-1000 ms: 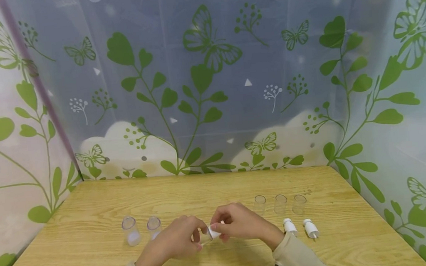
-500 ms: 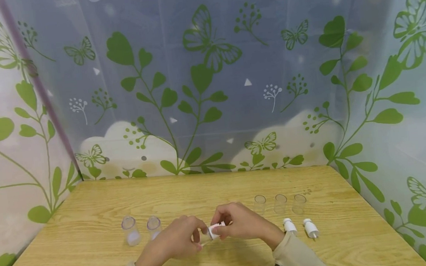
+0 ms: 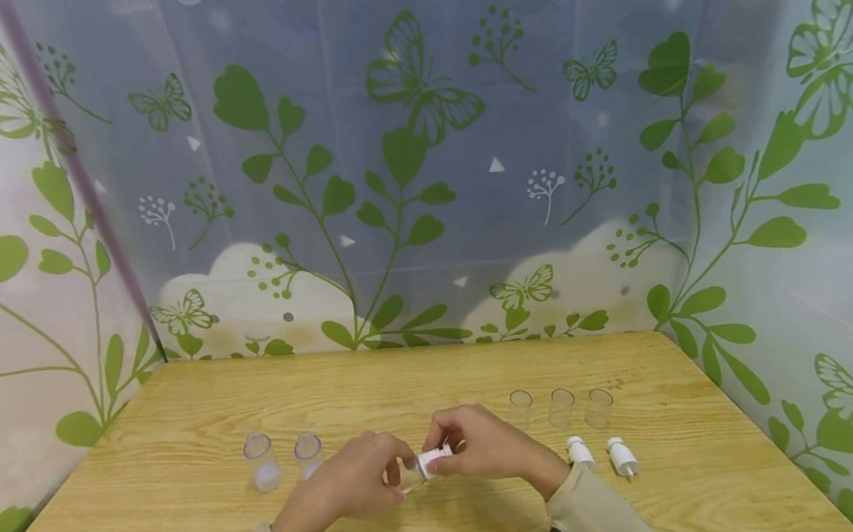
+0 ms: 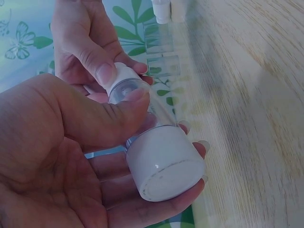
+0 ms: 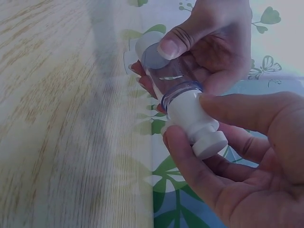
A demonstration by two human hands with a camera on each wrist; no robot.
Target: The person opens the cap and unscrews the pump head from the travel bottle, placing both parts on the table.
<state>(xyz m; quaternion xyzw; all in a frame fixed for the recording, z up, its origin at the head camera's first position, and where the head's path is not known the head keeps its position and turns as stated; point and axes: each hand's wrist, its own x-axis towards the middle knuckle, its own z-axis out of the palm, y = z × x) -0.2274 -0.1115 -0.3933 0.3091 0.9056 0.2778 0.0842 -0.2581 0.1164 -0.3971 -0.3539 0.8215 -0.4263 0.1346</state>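
My left hand grips a clear plastic bottle with a white base, thumb across its side. At the bottle's mouth is a white pump head, pinched between the thumb and fingers of my right hand. The pump head sits against the purple-blue rim; how firmly it is seated, I cannot tell. Bottle and pump lie tilted between the two hands, above the table. In the left wrist view, my left thumb hides part of the bottle's clear wall.
On the wooden table, two similar clear bottles, one at far left and another partly behind my left hand, stand upright. At right are three clear cups and two white pump heads, one nearer and one farther right.
My right thumb and fingers have shifted on the pump head, showing more of its white side. The left hand and bottle have barely moved.
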